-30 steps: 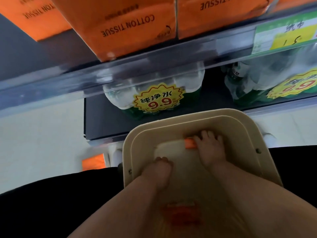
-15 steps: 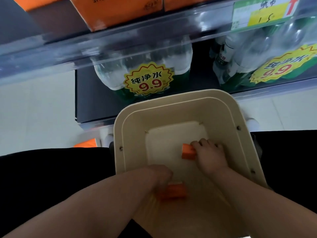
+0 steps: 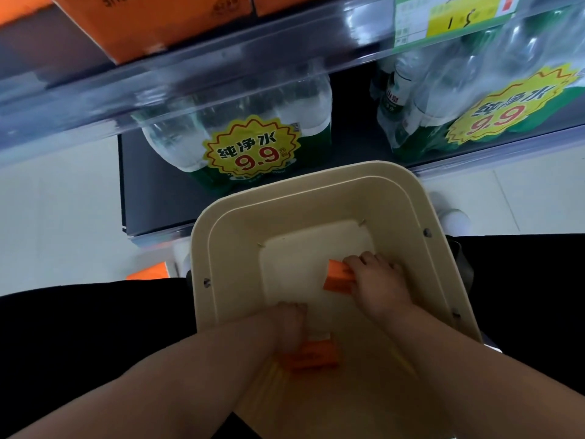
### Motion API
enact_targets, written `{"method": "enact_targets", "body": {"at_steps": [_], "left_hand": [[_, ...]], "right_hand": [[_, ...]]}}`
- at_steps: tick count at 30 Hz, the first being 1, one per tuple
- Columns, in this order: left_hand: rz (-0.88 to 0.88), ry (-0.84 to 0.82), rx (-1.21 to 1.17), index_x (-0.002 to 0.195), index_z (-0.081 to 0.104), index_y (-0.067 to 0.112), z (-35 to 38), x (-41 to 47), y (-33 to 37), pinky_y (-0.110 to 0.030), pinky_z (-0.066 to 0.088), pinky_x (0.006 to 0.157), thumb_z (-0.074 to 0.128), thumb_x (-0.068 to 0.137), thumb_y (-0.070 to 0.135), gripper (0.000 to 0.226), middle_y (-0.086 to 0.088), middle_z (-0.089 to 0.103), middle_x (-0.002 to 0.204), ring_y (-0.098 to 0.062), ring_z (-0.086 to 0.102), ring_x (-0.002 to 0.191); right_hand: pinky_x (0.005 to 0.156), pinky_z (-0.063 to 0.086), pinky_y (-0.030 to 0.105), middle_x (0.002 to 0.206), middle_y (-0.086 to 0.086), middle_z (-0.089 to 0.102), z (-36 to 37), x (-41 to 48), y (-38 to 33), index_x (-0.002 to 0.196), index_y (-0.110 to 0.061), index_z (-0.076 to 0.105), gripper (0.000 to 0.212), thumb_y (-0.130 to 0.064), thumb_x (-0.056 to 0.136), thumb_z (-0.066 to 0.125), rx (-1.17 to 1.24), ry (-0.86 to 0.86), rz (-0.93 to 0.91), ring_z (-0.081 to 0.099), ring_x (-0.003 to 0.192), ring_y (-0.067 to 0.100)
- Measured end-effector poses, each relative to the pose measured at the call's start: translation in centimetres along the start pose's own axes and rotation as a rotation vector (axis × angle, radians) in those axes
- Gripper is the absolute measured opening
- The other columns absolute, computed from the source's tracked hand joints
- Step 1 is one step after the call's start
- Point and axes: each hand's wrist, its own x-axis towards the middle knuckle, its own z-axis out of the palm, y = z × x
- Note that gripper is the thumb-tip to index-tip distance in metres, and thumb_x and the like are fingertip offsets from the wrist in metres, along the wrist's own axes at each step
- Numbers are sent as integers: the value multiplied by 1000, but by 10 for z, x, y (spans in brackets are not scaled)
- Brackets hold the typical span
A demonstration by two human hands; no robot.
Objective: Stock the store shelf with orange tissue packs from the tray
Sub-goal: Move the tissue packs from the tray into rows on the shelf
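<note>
As half a second ago, both my hands stay inside the smooth, round-cornered beige plastic tray (image 3: 202, 248). My right hand (image 3: 376, 283) clasps a boxy orange pack (image 3: 337, 277) right of centre. My left hand (image 3: 291, 324) grips a blurred second pack (image 3: 311, 356) nearer me.

Ahead of me two shrink-wrapped packs of water bottles stand well apart on a dark bottom deck (image 3: 152, 185): the left water pack (image 3: 196, 131) carries a yellow starburst sticker (image 3: 250, 150) with 9.9 in red, and the right water pack (image 3: 443, 99) has a matching starburst (image 3: 506, 112), tilted. A green and yellow price label (image 3: 449, 17) sits in the clear rail above. Pale floor tiles (image 3: 57, 201) lie to the left, and my black clothing (image 3: 79, 327) fills the lower edges.
</note>
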Motion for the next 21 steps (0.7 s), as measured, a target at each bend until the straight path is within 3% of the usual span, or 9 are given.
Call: {"method": "enact_targets", "body": {"at_steps": [2,7,11,13,16,21], "left_hand": [[16,-32,-30,144,28,6,3,0,1,-37,41,100,51,91,49,72,-19,43,141,-35,46,125],[100,-45,91,139,35,5,14,-3,11,-40,40,97,53,94,30,54,-21,46,138,-38,47,123],[77,-9,5,137,35,6,8,8,3,-38,44,95,60,86,47,70,-18,51,132,-36,53,117],[40,-9,21,139,33,5,6,11,1,-39,44,95,58,90,37,64,-19,51,133,-36,52,118],[33,-14,77,133,45,5,1,10,4,-40,41,98,45,98,17,37,-17,52,136,-34,51,123],[-38,62,78,123,54,13,-32,-1,-1,-33,44,93,65,86,18,38,-10,59,128,-28,56,117]], "right_hand": [[90,34,37,129,1,47,5,-2,3,131,-31,41,39,-24,93,46,-14,-18,14,42,120,25],[93,33,38,129,2,46,11,0,4,132,-30,41,40,-23,93,45,-2,-37,23,41,121,24],[93,33,38,130,2,46,12,4,4,133,-30,40,42,-22,92,46,-7,-45,19,41,121,25],[93,34,38,131,2,46,13,3,4,133,-29,40,42,-22,92,46,-14,-57,18,41,121,25],[92,34,37,130,2,46,12,2,3,133,-29,41,40,-23,93,46,-29,-63,18,41,121,25],[93,34,38,131,2,46,-6,0,-1,133,-29,40,41,-23,93,47,-66,-41,27,41,122,25]]}}
